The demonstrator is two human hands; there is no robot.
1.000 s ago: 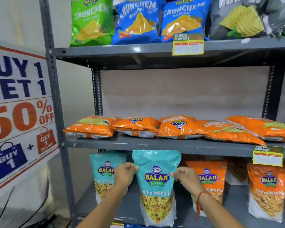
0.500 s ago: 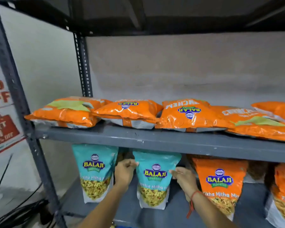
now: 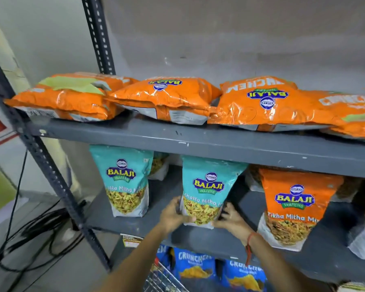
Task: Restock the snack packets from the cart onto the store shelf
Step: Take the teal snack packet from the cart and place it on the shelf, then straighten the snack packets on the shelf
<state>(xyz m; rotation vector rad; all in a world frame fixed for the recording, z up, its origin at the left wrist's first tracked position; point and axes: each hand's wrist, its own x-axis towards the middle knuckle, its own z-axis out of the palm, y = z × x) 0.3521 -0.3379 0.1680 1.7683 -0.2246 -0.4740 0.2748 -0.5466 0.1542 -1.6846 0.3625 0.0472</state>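
A teal Balaji snack packet (image 3: 207,186) stands upright on the lower grey shelf (image 3: 198,237). My left hand (image 3: 173,216) grips its bottom left corner and my right hand (image 3: 230,218) grips its bottom right corner. A second teal packet (image 3: 124,182) stands to its left. An orange Balaji packet (image 3: 293,207) stands to its right. The wire rim of the cart (image 3: 162,277) shows at the bottom edge.
Several orange packets (image 3: 162,100) lie flat on the middle shelf (image 3: 198,144). Blue Crunchem packets (image 3: 194,264) sit below the lower shelf. A grey shelf upright (image 3: 51,171) runs down the left. Black cables (image 3: 30,232) lie on the floor at left.
Both hands slid down from the top of the teal packet to its bottom corners. The camera moved closer and tilted down, bringing the cart rim and blue packets into view.
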